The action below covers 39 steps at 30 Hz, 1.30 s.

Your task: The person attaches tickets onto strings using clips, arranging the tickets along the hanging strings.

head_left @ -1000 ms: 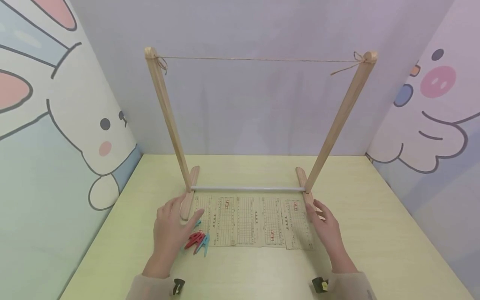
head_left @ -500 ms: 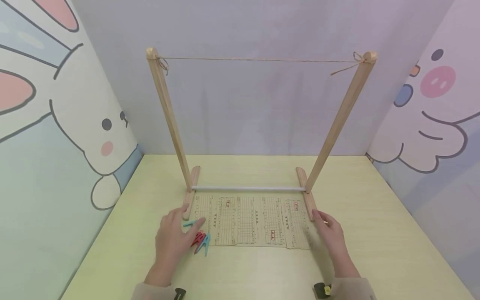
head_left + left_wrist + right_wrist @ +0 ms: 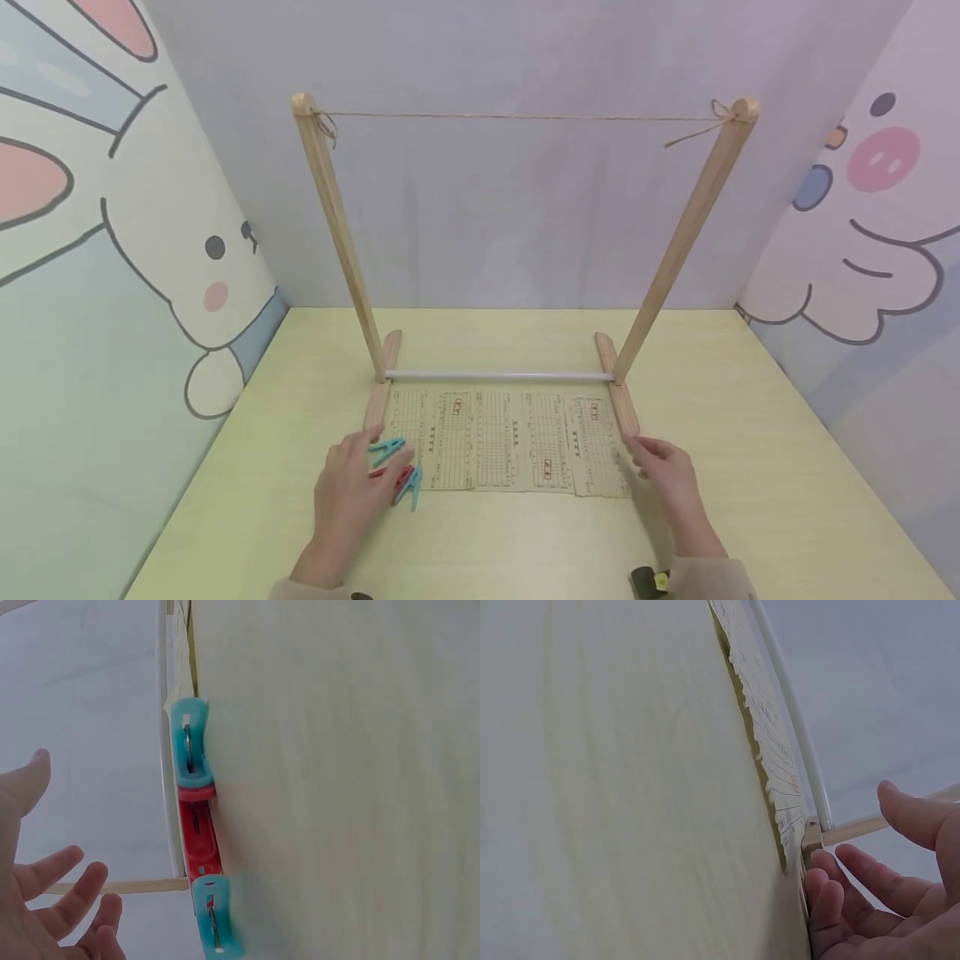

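My left hand [image 3: 351,492] hovers at the left beside several plastic clothespins. Thumb and fingers are spread apart with nothing between them. One blue clothespin [image 3: 387,450] lies just past the thumb; a red clothespin [image 3: 199,832] sits between two blue ones in the left wrist view. My right hand [image 3: 667,475] is at the front end of the rack's right foot [image 3: 624,406], fingers loosely bent, thumb held away from them in the right wrist view. Between the hands lie printed paper sheets [image 3: 495,442] with columns of lines and small red stamps, edge to edge.
A wooden rack stands behind the sheets, with a left post [image 3: 337,233], a right post [image 3: 682,242] and a white crossbar [image 3: 498,376] low down. Twine [image 3: 510,117] is tied between the post tops. Cartoon-printed walls [image 3: 180,308] flank the pale table [image 3: 750,467].
Both hands have moved toward the front edge of the table. The right hand slid along the rack's right foot to its front end. Rack, sheets and clothespins stay in place.
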{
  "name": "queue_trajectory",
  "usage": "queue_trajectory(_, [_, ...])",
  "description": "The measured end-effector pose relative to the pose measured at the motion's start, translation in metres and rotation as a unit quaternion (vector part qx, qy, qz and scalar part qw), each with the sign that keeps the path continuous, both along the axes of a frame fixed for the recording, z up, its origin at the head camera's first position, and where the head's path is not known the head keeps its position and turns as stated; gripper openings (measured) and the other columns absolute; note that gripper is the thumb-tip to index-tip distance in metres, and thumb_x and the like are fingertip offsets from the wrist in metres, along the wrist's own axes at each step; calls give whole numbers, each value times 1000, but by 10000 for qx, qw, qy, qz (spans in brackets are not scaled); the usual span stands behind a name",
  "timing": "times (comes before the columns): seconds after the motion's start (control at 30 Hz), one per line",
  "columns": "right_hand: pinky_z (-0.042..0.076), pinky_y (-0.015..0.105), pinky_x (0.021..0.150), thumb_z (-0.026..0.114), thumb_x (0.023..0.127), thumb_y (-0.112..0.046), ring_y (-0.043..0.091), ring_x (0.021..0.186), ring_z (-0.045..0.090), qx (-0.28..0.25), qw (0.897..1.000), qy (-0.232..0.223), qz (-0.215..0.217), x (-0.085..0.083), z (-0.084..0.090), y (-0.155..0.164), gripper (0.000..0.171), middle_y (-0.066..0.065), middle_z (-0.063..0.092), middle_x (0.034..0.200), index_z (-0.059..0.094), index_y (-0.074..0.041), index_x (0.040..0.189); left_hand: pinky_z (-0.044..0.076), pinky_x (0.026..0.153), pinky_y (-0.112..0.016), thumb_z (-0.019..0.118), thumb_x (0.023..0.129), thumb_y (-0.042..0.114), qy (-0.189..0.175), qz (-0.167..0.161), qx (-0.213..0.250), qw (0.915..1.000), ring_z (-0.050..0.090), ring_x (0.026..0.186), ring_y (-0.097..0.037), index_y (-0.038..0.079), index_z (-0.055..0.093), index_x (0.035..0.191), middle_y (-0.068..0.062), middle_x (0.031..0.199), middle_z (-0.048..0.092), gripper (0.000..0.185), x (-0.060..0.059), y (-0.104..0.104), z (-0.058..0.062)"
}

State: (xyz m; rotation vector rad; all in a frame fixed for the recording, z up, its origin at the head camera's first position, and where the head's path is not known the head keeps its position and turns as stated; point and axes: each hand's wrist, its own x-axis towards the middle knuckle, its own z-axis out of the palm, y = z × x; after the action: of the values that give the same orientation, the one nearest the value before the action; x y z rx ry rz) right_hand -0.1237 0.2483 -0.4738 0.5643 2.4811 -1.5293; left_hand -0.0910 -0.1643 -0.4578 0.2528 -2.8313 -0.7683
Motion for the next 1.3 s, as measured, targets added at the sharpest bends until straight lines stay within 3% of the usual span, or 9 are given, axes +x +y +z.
queue_trajectory(0.1, [48,31,83,59,97,-48,27,109,57,183,9998,16,102,0,1,0,66,26,57,132,51,5,136,51,80,-50,74,82,56,16,-63,-26,10000,56,106,-31,12,60,130,-11,122,63,67,1,1,-3])
queue_trajectory(0.2, [48,26,79,64,96,-39,29,108,59,300,9994,59,158,0,0,0,60,26,59,131,53,6,133,52,77,-44,77,79,55,-81,-188,-35,9998,58,100,-26,12,63,125,-6,114,65,64,0,2,-7])
queue_trajectory(0.3, [52,38,88,66,95,-33,37,114,58,361,9991,69,198,-2,-2,0,57,28,58,131,53,8,132,51,73,-38,79,77,56,-349,-318,-36,9989,59,96,-22,13,66,120,-2,109,67,62,-1,4,-9])
queue_trajectory(0.43, [46,54,98,68,93,-31,43,119,54,464,9984,42,311,-6,-3,-1,57,30,57,130,53,9,130,49,69,-35,80,73,59,-751,-413,-127,9962,60,94,-20,15,68,117,0,113,68,64,0,7,-8])
queue_trajectory(0.73, [50,40,85,74,87,-24,36,107,58,772,9959,46,469,-11,-8,-4,54,26,59,121,55,9,127,43,61,-31,85,68,54,-1327,-385,-237,9901,53,79,-17,17,68,96,2,92,62,49,2,7,-8])
queue_trajectory(0.97, [49,39,83,75,87,-21,35,106,55,918,9946,19,490,-10,-9,-3,52,25,58,118,55,8,126,35,57,-28,85,68,51,-1371,-545,-298,9886,46,74,-16,20,67,90,3,82,54,43,6,8,-7])
queue_trajectory(1.17, [49,47,89,75,86,-19,37,110,55,933,9944,-12,501,-9,-9,-2,52,25,58,119,55,8,127,34,56,-28,86,68,50,-1383,-615,-344,9879,45,75,-17,19,68,91,3,81,53,43,7,8,-9])
queue_trajectory(1.3, [49,46,89,75,86,-19,35,108,55,929,9943,-6,529,-9,-10,-2,52,25,59,118,56,8,127,36,57,-29,87,67,47,-1387,-595,-269,9882,46,76,-17,19,68,90,3,83,55,41,7,8,-10])
